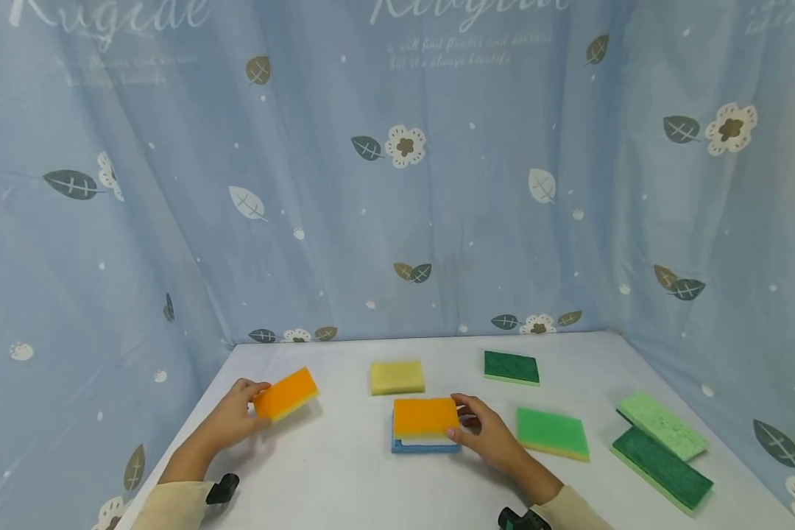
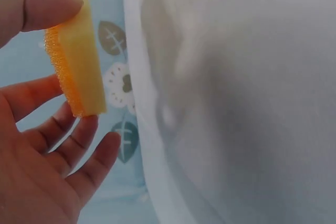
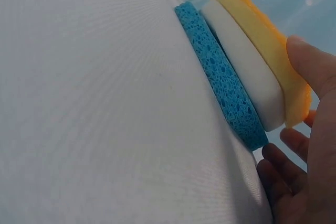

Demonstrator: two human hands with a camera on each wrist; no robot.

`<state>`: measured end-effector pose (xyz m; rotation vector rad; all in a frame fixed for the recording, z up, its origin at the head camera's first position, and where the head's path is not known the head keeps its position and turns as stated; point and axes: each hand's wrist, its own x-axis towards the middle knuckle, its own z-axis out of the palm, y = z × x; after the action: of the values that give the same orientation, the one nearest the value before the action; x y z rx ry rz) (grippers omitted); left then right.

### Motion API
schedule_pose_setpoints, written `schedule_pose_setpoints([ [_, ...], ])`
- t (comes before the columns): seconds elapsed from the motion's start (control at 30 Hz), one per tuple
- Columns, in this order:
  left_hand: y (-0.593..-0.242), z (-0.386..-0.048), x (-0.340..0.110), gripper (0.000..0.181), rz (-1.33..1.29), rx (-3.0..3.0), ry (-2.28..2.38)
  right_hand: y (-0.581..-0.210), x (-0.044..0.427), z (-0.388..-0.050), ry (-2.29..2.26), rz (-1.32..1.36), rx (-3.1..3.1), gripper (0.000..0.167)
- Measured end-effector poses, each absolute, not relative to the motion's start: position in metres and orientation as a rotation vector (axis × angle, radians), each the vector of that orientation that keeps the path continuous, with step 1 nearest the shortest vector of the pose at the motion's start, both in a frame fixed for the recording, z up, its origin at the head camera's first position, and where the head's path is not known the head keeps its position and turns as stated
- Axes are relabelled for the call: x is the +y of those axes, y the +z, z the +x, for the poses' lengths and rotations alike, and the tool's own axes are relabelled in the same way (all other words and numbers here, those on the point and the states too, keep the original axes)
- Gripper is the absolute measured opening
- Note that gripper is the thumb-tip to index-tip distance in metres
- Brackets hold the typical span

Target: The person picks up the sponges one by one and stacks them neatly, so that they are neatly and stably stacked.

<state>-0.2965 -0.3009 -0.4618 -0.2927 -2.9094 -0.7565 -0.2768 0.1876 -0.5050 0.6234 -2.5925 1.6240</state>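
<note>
Pinched at one end by my left hand is an orange-and-yellow sponge, held tilted above the left side of the table. In the left wrist view the thumb presses the yellow layer, while the other fingers spread loosely below. At the middle, my right hand grips the right end of another orange-and-yellow sponge. Beneath that one, the right wrist view shows a white sponge over a blue porous sponge, which lies on the table. The lower right fingertips are close to the blue sponge's end; contact is unclear.
A yellow sponge lies behind the stack. To the right are a dark green sponge, a bright green one, and a light green one overlapping another dark green one. A blue curtain borders the white table.
</note>
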Motion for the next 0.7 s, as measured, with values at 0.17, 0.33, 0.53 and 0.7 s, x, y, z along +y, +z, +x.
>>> schedule_pose_setpoints([
  [0.17,-0.457,-0.295,-0.288,0.064,-0.304,-2.916,-0.75,-0.484,0.184,-0.263,1.671,0.638,-2.587,0.064],
  [0.33,-0.447,-0.297,-0.276,0.063,-0.332,-2.916,-0.743,-0.483,0.184,-0.264,1.671,0.639,-2.578,0.065],
  [0.53,-0.439,-0.299,-0.264,0.063,-0.377,-2.906,-0.727,-0.484,0.185,-0.264,1.666,0.614,-2.577,0.067],
  [0.7,-0.435,-0.295,-0.253,0.062,-0.399,-2.894,-0.767,-0.485,0.184,-0.265,1.678,0.613,-2.582,0.069],
])
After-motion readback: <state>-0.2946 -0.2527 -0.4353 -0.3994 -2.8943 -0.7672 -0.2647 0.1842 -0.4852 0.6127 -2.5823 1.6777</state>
